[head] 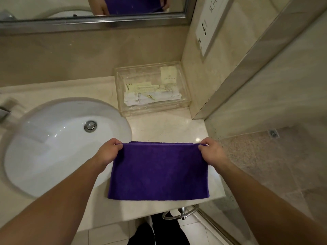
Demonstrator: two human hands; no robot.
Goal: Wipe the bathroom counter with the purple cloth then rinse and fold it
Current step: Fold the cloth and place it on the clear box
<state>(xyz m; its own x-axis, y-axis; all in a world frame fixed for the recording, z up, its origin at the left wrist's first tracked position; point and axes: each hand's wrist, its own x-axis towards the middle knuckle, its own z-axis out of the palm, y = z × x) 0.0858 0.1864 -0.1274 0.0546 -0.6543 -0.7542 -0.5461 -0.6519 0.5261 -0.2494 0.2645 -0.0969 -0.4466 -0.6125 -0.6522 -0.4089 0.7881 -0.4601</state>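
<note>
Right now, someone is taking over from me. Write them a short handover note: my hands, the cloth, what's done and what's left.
Left hand: pinches the top left corner of the purple cloth.
Right hand: pinches the top right corner.
Cloth: held flat over the counter, right of the sink. Two layers show at its top edge.
Done: apparently one fold. The picture cannot confirm wiping or rinsing.
Left: finish folding and set it down.

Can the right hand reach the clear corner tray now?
Probably yes: bare counter lies between the right hand and the clear tray. It pinches a corner of the purple cloth, though, so must release first.
</note>
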